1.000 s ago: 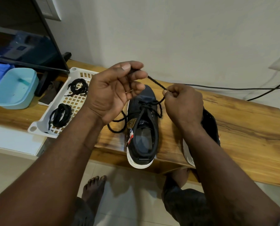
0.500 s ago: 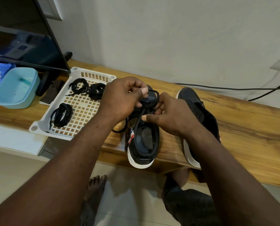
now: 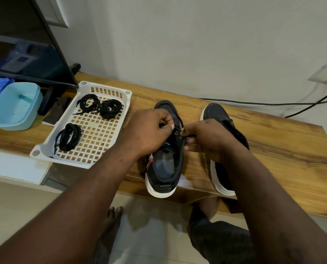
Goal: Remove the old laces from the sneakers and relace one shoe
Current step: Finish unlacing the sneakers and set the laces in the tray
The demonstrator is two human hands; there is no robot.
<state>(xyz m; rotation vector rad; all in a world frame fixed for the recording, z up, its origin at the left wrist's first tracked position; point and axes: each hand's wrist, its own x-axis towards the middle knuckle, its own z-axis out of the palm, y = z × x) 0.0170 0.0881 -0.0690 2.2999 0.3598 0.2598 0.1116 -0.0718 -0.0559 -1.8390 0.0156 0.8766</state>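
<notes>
Left hand (image 3: 149,130) and right hand (image 3: 202,138) both pinch the lace (image 3: 180,121) over the near sneaker (image 3: 166,168) on the bench (image 3: 273,149) — 2 eyelets exposed. Best practice: steady the eyelet flap, draw slack evenly — avoid snagging. 3 bundles lie in the tray (image 3: 86,162).

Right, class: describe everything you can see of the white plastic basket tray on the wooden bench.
The white basket tray is a shallow rectangular plastic tray with a square-grid perforated floor, slotted far wall and rounded corners with round dimples. It lies flat on the wooden bench, left of the sneaker being worked on, its near edge apparently at or past the bench edge. Three coiled black lace bundles lie inside: two at the far end, one nearer. Neither hand touches it.
</notes>
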